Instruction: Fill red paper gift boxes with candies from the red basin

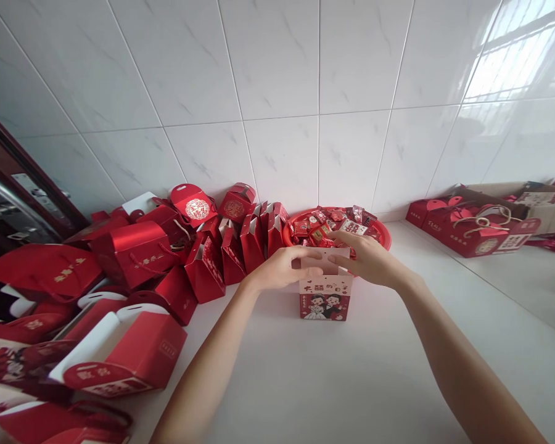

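Observation:
A small pink and red paper gift box (pixel 324 302), printed with a cartoon bride and groom, stands upright on the white surface with its top flaps up. My left hand (pixel 280 269) holds its upper left edge, thumb in front and fingers behind. On the other side, my right hand (pixel 372 260) grips the upper right edge, its thumb at the back panel and its index finger stretched over the top. Just behind the box lies a round red tray (pixel 385 237) heaped with red-wrapped sweets (pixel 321 229), partly hidden by my right hand.
Many red gift boxes (pixel 139 253) crowd the left side, with a row of narrow red boxes (pixel 254 240) reaching the tray. At the right, more red boxes with rope handles (pixel 483 231) stand by a brown carton (pixel 534 216). A tiled wall (pixel 282 74) closes off the back.

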### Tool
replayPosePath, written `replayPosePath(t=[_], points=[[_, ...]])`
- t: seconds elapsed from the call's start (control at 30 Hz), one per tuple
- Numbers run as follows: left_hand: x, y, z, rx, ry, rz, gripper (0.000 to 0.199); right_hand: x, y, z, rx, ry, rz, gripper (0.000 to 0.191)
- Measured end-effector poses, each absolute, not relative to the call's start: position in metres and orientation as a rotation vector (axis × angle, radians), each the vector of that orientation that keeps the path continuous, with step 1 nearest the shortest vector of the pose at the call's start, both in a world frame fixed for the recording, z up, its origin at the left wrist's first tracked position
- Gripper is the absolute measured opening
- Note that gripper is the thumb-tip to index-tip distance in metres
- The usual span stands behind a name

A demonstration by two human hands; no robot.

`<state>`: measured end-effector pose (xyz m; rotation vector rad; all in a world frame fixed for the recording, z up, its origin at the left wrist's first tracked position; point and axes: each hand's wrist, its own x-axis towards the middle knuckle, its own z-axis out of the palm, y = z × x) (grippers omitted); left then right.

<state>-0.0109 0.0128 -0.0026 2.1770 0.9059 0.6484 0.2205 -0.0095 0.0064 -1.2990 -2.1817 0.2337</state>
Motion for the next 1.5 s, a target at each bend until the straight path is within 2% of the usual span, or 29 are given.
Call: replayPosePath(t=[0.1,0.2,0.37,0.53,0.63,0.9,1.03,1.2,1.37,1.5], points=[[-0.013,0.012,-0.001,2.206,0.927,0.705,0.075,0.221,-0.012,0.009,-1.318,-2.229,0.304,0.043],[-0.015,0.014,-0.005,2.179,0.975,0.745,0.085,0.222,-0.013,0.011,-1.326,-2.235,0.345,0.053],[-0.013,0.021,-0.012,2.162,0.996,0.794,0.06,0.224,-0.01,0.008,-1.349,-2.225,0.451,0.058],[-0.009,0.022,-0.014,2.165,0.992,0.793,0.035,0.227,-0.006,0.008,-1.342,-2.235,0.502,0.033],[-0.007,0.021,-0.014,2.168,1.009,0.783,0.028,0.227,-0.007,0.01,-1.387,-2.269,0.528,0.021],[-0.007,0.022,-0.016,2.199,1.027,0.807,0.024,0.224,-0.007,0.01,-1.38,-2.309,0.547,0.014],[-0.006,0.022,-0.018,2.176,1.009,0.799,0.021,0.224,-0.003,0.005,-1.367,-2.301,0.557,0.017],[-0.009,0.022,-0.017,2.191,0.999,0.727,0.029,0.221,-0.003,0.005,-1.377,-2.308,0.493,0.015],[-0.014,0.022,-0.013,2.193,0.985,0.637,0.045,0.22,-0.005,0.008,-1.389,-2.315,0.458,0.016],[-0.014,0.023,-0.013,2.143,0.945,0.636,0.038,0.22,-0.005,0.007,-1.404,-2.294,0.466,0.019]])
